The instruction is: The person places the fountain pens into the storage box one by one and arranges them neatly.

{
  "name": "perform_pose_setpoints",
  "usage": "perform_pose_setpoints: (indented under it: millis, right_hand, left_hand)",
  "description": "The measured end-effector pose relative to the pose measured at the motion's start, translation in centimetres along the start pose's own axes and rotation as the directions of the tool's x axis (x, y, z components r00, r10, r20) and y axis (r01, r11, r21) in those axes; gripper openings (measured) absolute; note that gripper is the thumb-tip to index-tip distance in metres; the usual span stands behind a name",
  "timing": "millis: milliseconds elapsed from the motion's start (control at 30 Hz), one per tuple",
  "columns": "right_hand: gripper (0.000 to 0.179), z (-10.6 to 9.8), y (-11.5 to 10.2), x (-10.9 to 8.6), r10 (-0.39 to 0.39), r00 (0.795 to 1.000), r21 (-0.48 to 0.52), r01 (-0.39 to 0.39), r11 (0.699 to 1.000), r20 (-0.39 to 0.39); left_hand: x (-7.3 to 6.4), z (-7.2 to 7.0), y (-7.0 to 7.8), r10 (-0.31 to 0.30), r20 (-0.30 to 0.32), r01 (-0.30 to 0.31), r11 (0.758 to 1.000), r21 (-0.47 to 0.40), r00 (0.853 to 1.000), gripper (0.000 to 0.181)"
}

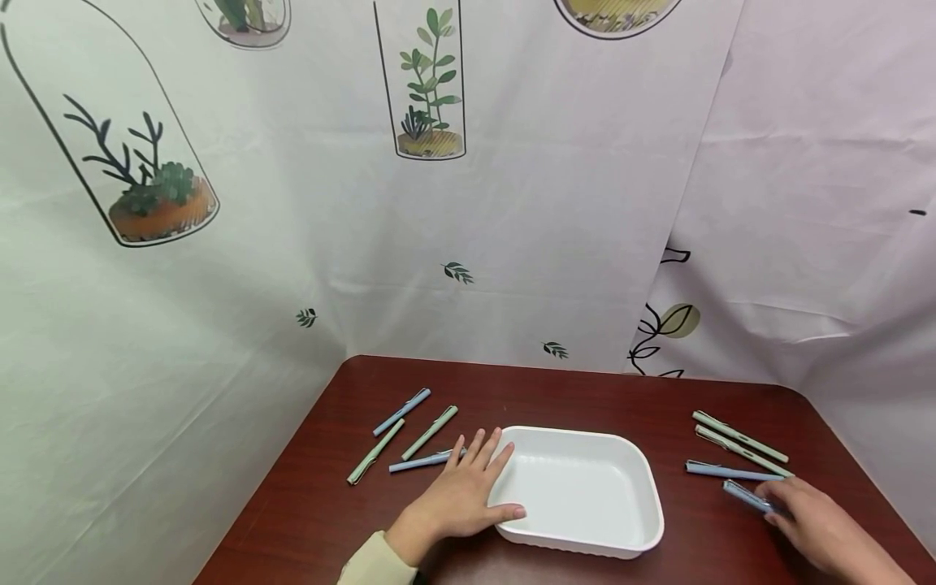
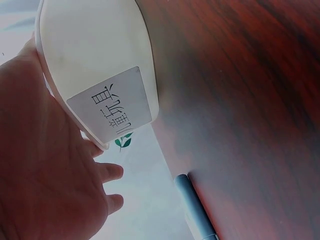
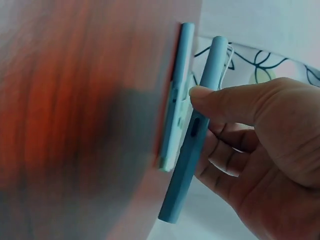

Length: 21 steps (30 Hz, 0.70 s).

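Note:
A white rectangular tray [image 1: 578, 496] sits in the middle of the table. At its left side, my left hand [image 1: 455, 497] rests with fingers spread and straight, the thumb over the rim. In the left wrist view, a printed label [image 2: 112, 105] shows on the tray's outer wall. To the right of the tray, my right hand [image 1: 813, 520] pinches a light blue pen [image 3: 184, 165] between thumb and fingers. That pen is tilted, its clip end at the top in the right wrist view. Just beyond it lie another blue pen [image 1: 731, 470] and two green pens [image 1: 738, 436].
Left of the tray lie two blue pens [image 1: 402, 412] and two green pens [image 1: 376, 452], one blue pen [image 1: 422, 461] close to my left fingers. The dark red table [image 1: 585, 390] is bordered behind and at the sides by a white printed curtain [image 1: 512, 244].

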State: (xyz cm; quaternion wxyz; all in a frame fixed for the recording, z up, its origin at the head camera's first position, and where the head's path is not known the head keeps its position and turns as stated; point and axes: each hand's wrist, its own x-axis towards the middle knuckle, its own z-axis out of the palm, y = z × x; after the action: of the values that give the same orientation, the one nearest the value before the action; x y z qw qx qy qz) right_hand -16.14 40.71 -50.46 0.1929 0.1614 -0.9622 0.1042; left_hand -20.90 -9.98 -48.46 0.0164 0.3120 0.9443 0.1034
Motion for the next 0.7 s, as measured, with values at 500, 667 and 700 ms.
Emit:
perform_pose_setpoints:
  millis: [500,667,700]
  right_hand:
    - [0.033,-2.1,-2.7,2.5,0.185,0.977,0.130,-0.198,0.972,0.102]
    - [0.037,-2.7,-3.3,2.9,0.225,0.960,0.227,-0.260,0.939,0.168]
    - [0.039,-2.9,-3.5,3.0,0.236,0.954,0.245,-0.278,0.929,0.186]
  left_hand:
    - [-0.1,0.0,0.0,-0.003,-0.002,0.003,1.000,-0.001,1.000,0.091]
    - [-0.1,0.1,0.0,-0.001,-0.001,0.001,1.000,-0.001,1.000,0.092]
    - [-0.1,0.1,0.0,0.000,-0.001,0.000,1.000,0.002,1.000,0.092]
